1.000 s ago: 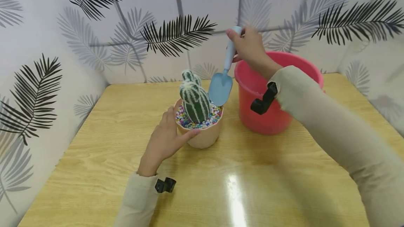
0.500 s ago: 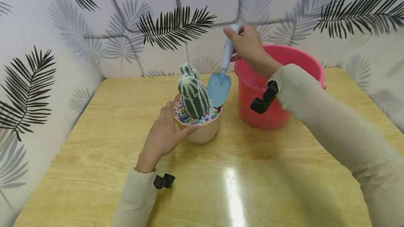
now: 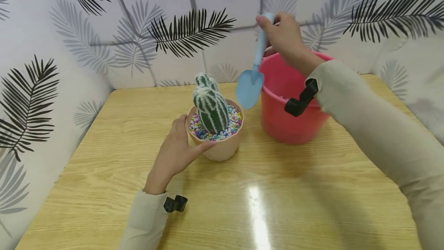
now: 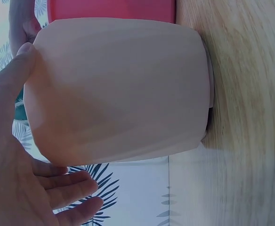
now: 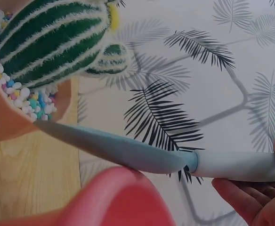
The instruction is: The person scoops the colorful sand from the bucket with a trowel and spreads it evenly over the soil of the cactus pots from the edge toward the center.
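Note:
A peach flowerpot [image 3: 222, 150] stands on the table, holding a green cactus [image 3: 212, 115] with white stripes in colourful pebbles [image 3: 233, 125]. At its left side, my left hand [image 3: 175, 147] holds the pot, thumb along the front rim and fingers on the far left side. My right hand [image 3: 286, 36] grips a light blue hand trowel [image 3: 249, 88] by its pale handle, blade hanging down. That blade is between the pot and a pink bucket [image 3: 291, 122], above the table. In the right wrist view the trowel [image 5: 123, 146] appears side-on, its tip overlapping the pot rim.
The bucket stands to the right of the pot, partly hidden behind my right forearm; a few small pebbles show at its rim. Leaf-patterned wall covering [image 3: 194, 34] rises behind the wooden table [image 3: 208, 203]. Dark clips [image 3: 301, 97] sit on both wrists.
My right hand has lifted the trowel up and right, so its blade has left the pot's right rim. My left hand stays on the pot, its fingers slightly lower in view.

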Demonstrator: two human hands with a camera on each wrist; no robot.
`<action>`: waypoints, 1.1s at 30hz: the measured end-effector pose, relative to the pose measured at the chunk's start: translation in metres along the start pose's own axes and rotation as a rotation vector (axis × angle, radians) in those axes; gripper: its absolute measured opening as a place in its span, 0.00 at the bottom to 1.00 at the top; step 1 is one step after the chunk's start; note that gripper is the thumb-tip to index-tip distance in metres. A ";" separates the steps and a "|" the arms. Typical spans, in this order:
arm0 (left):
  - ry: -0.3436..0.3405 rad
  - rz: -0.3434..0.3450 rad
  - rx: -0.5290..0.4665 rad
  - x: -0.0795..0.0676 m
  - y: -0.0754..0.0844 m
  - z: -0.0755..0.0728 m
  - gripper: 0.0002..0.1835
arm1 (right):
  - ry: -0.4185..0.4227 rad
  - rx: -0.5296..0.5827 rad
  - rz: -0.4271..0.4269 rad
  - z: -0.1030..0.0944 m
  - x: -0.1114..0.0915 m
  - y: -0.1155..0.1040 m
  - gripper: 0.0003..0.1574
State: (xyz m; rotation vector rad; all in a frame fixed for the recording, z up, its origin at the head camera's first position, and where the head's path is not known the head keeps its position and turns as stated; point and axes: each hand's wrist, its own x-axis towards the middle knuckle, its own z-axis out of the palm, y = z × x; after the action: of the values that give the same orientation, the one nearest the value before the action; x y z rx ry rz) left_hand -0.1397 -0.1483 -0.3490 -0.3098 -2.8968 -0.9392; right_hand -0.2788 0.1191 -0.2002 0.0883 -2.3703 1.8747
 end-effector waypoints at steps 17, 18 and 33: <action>-0.001 0.005 0.011 0.000 0.000 0.000 0.57 | 0.105 0.278 -0.017 -0.058 -0.003 0.007 0.19; 0.000 0.005 0.010 0.000 -0.001 0.000 0.57 | 0.112 0.292 -0.010 -0.062 -0.003 0.007 0.19; 0.004 0.023 0.003 0.000 -0.003 0.003 0.58 | 0.173 0.278 0.057 -0.112 -0.001 0.028 0.21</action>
State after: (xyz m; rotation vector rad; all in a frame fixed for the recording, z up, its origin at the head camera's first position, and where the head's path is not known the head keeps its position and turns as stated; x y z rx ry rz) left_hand -0.1400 -0.1487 -0.3530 -0.3399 -2.8839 -0.9315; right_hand -0.2751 0.2347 -0.2015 -0.1130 -2.0107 2.1325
